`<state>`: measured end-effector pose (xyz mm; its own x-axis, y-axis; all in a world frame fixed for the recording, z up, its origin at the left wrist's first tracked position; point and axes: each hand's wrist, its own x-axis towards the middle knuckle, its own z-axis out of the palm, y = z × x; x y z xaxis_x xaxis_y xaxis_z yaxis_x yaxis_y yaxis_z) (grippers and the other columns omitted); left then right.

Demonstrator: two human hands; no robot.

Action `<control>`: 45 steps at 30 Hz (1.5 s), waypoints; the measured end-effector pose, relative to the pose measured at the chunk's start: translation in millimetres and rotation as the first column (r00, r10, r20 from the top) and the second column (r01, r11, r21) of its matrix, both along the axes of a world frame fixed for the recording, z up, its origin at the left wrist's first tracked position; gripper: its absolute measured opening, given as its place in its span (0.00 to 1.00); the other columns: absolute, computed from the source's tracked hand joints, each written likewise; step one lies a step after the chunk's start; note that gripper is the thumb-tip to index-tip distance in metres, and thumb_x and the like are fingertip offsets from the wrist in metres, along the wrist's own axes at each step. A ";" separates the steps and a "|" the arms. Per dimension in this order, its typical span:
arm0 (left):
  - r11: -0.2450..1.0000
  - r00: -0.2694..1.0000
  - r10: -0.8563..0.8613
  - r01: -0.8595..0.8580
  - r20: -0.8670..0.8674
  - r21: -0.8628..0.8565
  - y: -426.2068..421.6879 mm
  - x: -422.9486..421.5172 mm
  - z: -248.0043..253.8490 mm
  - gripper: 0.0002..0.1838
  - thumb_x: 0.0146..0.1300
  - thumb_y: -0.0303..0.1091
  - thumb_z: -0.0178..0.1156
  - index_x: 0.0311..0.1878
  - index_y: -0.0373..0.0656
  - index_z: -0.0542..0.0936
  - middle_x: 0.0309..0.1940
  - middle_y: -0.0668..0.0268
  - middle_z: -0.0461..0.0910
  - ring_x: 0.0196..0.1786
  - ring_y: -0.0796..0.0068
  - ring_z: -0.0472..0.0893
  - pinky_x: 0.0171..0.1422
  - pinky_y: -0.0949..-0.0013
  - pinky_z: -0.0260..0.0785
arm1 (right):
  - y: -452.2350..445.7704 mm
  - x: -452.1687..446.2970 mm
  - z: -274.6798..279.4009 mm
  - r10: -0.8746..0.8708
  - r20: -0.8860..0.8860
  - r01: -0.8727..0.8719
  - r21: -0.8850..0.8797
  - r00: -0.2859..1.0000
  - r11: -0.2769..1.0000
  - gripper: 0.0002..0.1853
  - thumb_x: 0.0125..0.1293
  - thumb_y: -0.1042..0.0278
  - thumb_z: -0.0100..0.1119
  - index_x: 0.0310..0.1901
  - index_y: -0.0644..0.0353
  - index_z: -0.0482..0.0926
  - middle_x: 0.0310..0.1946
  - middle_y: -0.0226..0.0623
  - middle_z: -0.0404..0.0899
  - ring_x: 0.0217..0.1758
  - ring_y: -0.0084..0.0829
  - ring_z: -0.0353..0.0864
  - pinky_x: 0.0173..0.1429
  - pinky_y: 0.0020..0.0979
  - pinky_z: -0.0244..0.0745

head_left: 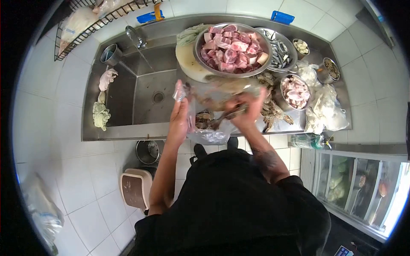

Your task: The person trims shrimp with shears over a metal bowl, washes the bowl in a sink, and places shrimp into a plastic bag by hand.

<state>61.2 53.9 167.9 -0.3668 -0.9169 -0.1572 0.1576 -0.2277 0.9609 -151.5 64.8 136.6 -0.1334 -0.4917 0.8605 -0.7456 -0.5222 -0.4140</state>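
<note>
My left hand (181, 113) holds up the edge of a clear plastic bag (211, 135) over the front of the steel counter. Inside the bag lie a few brownish, striped prawns (204, 120). My right hand (250, 110), smeared by motion, is closed on dark prawns (232, 113) at the bag's mouth. To its right a heap of prawns (275, 112) rests on the counter. Behind both hands, a large steel bowl of meat chunks (230, 49) stands partly on a round pale cutting board (188, 64).
Water runs from the tap (136, 37) into the sink (147, 114) at left. On the right stand a bowl of small fish (279, 53), a bowl of pale meat pieces (295, 91), small containers and plastic bags (326, 109). A glass-fronted fridge (358, 187) is at lower right.
</note>
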 end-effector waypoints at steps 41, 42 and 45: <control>0.991 0.991 0.080 -0.067 0.111 -0.117 15.7 2.7 -2.9 0.29 0.79 0.39 0.38 0.78 0.55 0.43 0.70 0.59 0.64 0.20 0.93 0.59 0.21 0.83 0.57 | 15.8 -147.2 -53.4 -0.222 0.395 -0.118 0.675 0.892 0.728 0.22 0.49 0.83 0.58 0.50 0.61 0.72 0.39 0.39 0.78 0.41 0.32 0.78 0.48 0.31 0.73; 0.990 0.990 0.087 -0.074 0.113 -0.116 14.9 3.5 -3.3 0.29 0.79 0.39 0.38 0.78 0.55 0.43 0.70 0.59 0.64 0.20 0.93 0.59 0.21 0.83 0.57 | 17.7 -139.8 -21.3 -0.216 0.465 -0.168 0.653 0.859 0.739 0.21 0.49 0.84 0.56 0.49 0.62 0.73 0.39 0.37 0.78 0.41 0.28 0.77 0.47 0.29 0.73; 0.990 0.989 0.059 -0.041 0.137 -0.132 12.8 3.4 -3.1 0.29 0.79 0.40 0.38 0.78 0.56 0.43 0.70 0.59 0.65 0.19 0.93 0.58 0.20 0.83 0.57 | 23.3 -93.5 48.3 -0.167 0.558 -0.245 0.588 0.813 0.771 0.22 0.48 0.86 0.53 0.48 0.61 0.74 0.40 0.35 0.78 0.42 0.25 0.76 0.49 0.27 0.73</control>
<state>64.6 66.7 164.8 -0.3023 -0.9495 -0.0841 0.0269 -0.0966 0.9950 -245.0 88.1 184.9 -0.4427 -0.8855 0.1413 -0.2599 -0.0241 -0.9653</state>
